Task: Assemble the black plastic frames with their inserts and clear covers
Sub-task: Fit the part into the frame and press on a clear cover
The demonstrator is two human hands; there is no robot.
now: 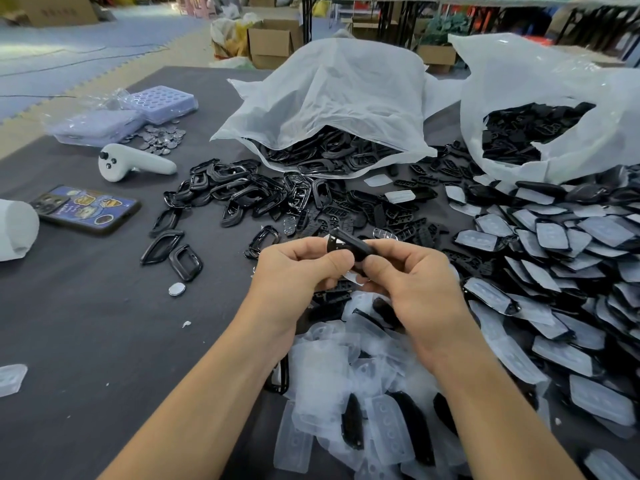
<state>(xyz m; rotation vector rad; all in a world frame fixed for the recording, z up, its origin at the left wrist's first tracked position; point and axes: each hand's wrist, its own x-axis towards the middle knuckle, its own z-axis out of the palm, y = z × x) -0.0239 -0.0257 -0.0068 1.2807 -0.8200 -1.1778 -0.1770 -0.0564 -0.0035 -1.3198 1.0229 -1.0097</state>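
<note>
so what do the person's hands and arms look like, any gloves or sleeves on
Both are bare: the left hand and right hand have no gloves, and no rings, watch or wristband show. The left forearm and right forearm are uncovered too, with no sleeve in view down to the picture's bottom edge.

Your left hand (298,268) and right hand (412,275) meet above the middle of the table (86,323), holding one part (349,247) between them. Just behind them lie loose inserts (398,216). Behind and to the left, frames (235,188) spill from a bag (329,98). A second bag (536,81) stands to its right. Covered pieces (554,271) are piled along your right. Covers (346,375) are heaped under your wrists, nearest you. Far left, a phone (86,207) lies in front of a controller (135,164). Behind that, coin cells (162,138) lie beside trays (159,103).
</note>
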